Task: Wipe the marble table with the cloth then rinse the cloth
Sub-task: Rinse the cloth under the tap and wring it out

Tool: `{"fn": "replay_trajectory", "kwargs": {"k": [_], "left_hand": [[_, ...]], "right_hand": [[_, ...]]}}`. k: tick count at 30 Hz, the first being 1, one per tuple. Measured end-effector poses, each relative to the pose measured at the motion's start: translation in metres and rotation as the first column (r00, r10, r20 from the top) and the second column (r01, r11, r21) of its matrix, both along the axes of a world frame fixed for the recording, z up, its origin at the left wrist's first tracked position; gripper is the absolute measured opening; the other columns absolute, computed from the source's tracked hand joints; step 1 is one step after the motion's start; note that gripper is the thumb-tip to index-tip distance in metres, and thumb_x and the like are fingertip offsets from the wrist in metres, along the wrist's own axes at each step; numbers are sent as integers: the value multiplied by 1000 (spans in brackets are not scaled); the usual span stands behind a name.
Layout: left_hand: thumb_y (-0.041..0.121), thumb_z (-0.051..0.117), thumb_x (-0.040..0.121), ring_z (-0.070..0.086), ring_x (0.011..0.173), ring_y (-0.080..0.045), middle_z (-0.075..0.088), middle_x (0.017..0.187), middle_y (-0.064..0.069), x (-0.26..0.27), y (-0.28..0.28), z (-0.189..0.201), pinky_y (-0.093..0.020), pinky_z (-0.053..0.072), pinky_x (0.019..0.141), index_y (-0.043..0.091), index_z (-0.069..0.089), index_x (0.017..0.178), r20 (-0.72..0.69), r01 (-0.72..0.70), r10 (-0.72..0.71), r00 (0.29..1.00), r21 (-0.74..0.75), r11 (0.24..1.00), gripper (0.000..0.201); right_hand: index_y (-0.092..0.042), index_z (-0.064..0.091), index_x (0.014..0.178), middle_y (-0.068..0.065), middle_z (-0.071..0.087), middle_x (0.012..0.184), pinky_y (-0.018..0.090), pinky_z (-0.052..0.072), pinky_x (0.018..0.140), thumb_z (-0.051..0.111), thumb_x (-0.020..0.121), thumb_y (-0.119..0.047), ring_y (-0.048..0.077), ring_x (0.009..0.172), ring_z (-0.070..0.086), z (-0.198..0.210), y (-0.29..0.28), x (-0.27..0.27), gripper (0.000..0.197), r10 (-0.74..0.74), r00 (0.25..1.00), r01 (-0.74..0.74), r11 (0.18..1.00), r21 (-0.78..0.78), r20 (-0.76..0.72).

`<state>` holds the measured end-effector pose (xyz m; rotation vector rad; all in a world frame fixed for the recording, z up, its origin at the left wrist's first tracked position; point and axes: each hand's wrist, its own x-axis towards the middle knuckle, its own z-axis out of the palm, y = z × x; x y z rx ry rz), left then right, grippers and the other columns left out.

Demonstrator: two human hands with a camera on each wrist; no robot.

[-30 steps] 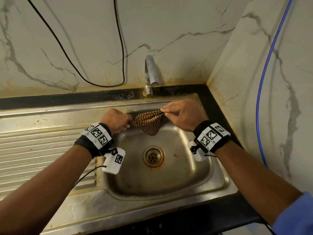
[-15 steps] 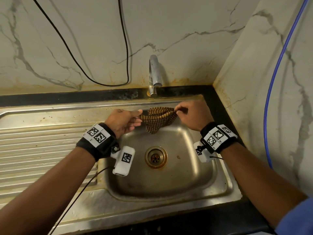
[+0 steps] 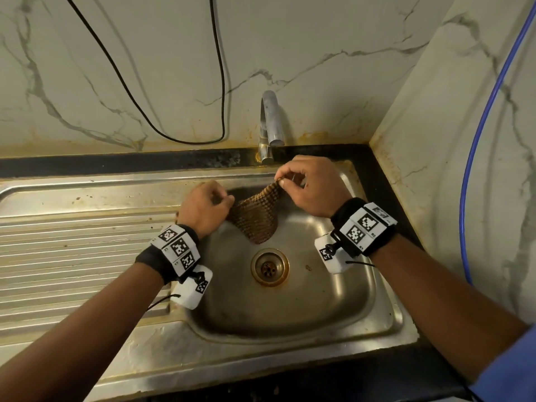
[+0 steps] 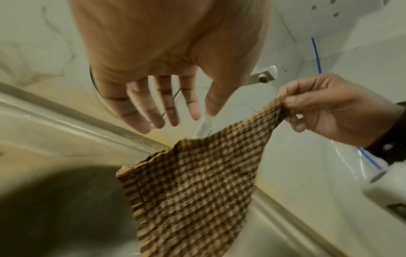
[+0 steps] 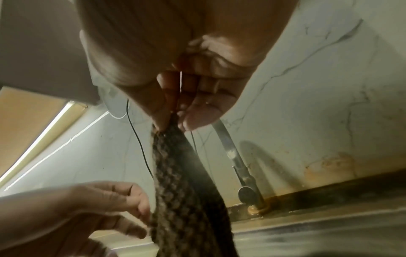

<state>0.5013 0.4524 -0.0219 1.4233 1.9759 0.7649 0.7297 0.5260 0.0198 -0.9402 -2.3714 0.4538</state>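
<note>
A brown checked cloth hangs over the steel sink, just in front of the faucet. My right hand pinches its upper corner between thumb and fingers, and the right wrist view shows that pinch with the cloth drooping below. My left hand is beside the cloth's left edge. In the left wrist view its fingers are straight and spread above the cloth and hold nothing. No water is seen running.
The drain lies below the cloth in the basin. A ribbed draining board stretches to the left. Marble walls stand behind and to the right, with a black cable and a blue cable on them.
My left hand has let go of the cloth and opened. My right hand has raised its corner toward the faucet, so the cloth now hangs from that hand alone.
</note>
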Motion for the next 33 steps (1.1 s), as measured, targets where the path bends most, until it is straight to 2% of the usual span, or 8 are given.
{"fn": "replay_trajectory", "kwargs": {"k": [3,9,13,18,21,24,29,33], "left_hand": [[30,57,95,63,93,-16,69,99,-2,8,-2,6,-27,48,79,17,66,102,256,200,-218,942,93,975,17],[22,70,86,63,87,-3,69,94,3,24,5,11,-7,42,77,15,64,105,108,407,-435,894,212,889,21],[24,66,88,56,85,-5,64,92,2,33,10,12,-27,45,79,14,65,96,-19,514,-520,854,191,836,13],[39,53,83,59,90,-24,61,92,-4,38,9,15,-50,49,85,15,59,91,28,529,-543,839,190,827,25],[22,55,92,59,83,-23,62,88,-7,36,11,18,-48,51,81,13,56,90,8,539,-549,836,175,824,9],[16,53,94,59,76,-21,62,83,-7,31,12,20,-40,52,74,11,54,92,-67,505,-502,862,194,841,5],[20,55,94,57,73,-7,59,82,9,29,13,21,-19,45,66,21,50,104,-169,545,-522,836,143,826,11],[29,55,95,48,73,8,52,81,17,24,14,20,-14,35,66,21,54,109,-230,616,-601,765,-10,788,16]], "right_hand": [[-16,73,92,-3,66,85,11,38,70,63,87,-16,3,76,52,7,-2,-8,11,27,999,-29,998,52,35],[-15,73,87,-2,68,78,21,45,68,62,85,-18,10,71,58,31,0,-13,12,-16,999,20,995,96,-38],[-13,73,85,-3,67,75,14,46,68,62,84,-12,10,71,60,34,2,-4,11,-25,993,32,998,61,-114],[-11,70,77,3,66,73,32,52,66,59,81,-15,16,72,60,32,0,9,13,-38,980,31,999,-40,-196],[-20,65,75,5,69,81,36,55,77,54,80,-25,18,81,64,29,7,19,13,-72,976,27,977,-210,-208],[-27,62,71,-3,64,73,43,53,73,51,82,-32,13,72,60,16,11,31,17,-163,981,121,939,-322,-105],[-2,60,73,-7,54,63,12,39,60,47,93,0,2,62,50,7,0,25,24,-165,975,92,910,-404,-150],[4,63,86,9,62,81,9,42,69,48,95,0,8,76,56,14,0,18,17,-102,978,25,923,-384,-181]]}}
